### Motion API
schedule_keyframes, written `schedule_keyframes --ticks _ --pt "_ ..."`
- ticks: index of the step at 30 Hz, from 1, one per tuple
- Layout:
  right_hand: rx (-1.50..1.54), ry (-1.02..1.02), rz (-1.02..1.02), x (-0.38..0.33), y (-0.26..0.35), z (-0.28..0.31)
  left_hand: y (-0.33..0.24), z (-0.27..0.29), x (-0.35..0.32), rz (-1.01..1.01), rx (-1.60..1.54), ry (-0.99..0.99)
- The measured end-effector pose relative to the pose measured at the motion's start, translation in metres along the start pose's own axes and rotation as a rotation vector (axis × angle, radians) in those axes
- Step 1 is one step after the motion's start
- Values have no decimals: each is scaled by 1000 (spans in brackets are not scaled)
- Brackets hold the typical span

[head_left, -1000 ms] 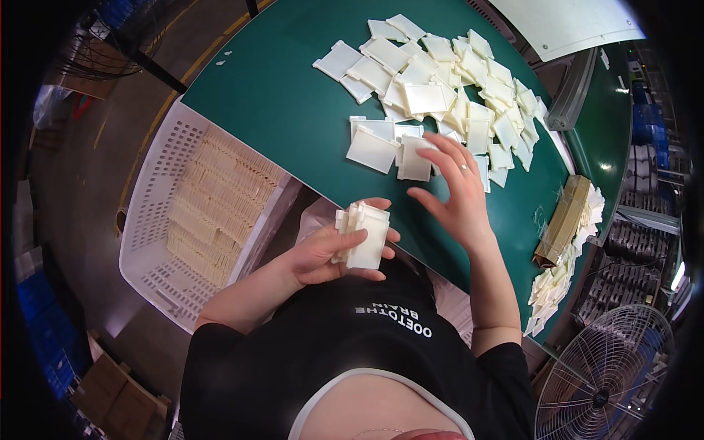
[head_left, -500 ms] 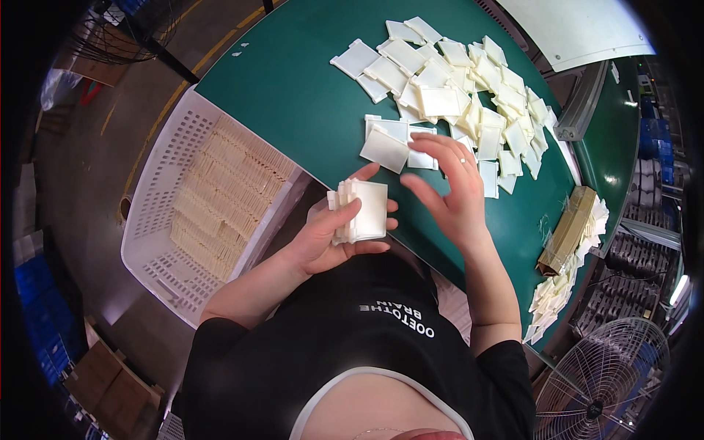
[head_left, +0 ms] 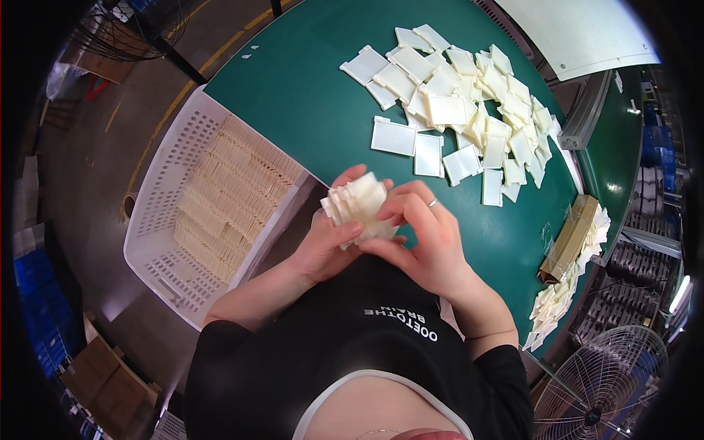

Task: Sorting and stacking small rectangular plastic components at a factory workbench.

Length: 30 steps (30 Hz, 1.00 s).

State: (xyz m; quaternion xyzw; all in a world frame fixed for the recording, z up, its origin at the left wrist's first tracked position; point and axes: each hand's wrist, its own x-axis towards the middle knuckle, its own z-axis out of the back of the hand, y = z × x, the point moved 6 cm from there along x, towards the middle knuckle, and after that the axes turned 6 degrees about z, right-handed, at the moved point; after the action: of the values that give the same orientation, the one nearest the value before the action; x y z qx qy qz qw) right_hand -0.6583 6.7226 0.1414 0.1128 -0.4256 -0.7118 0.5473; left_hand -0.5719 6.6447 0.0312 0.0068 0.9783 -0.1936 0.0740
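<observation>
The right hand (head_left: 433,238) has come back from the loose plates (head_left: 394,136) on the green table (head_left: 293,95), now one fewer, to the stack of pale plates (head_left: 355,199) — its thumb and fingers narrowed around the right end. The left hand (head_left: 326,240) clasps the stack's left, thumb across it.

Plate stack (head_left: 358,199) is blurring, count not reading. Right hand (head_left: 429,238) is covering its right end, grip staying unclear. Stack is hiding the palm of the left hand (head_left: 328,238). Bottom edge is cutting off the fan (head_left: 592,416).
</observation>
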Motion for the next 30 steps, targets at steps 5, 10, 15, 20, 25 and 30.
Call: schedule_keyframes --ticks 5,10,15,20,25,30 --pt "-409 -132 81 22 -45 17 5 3 -2 179 -2 -60" --pt "-655 56 88 31 -83 6 5 10 -3 232 -108 -30" --pt "-182 181 314 28 -26 24 8 16 -1 302 -432 53" --pt "-474 -145 -4 9 -67 55 10 7 13 283 -183 72" --pt "-1001 -83 -29 -8 -78 21 12 2 18 273 -143 85" --pt "-690 -62 -62 -21 -77 22 9 3 16 170 -83 -52"
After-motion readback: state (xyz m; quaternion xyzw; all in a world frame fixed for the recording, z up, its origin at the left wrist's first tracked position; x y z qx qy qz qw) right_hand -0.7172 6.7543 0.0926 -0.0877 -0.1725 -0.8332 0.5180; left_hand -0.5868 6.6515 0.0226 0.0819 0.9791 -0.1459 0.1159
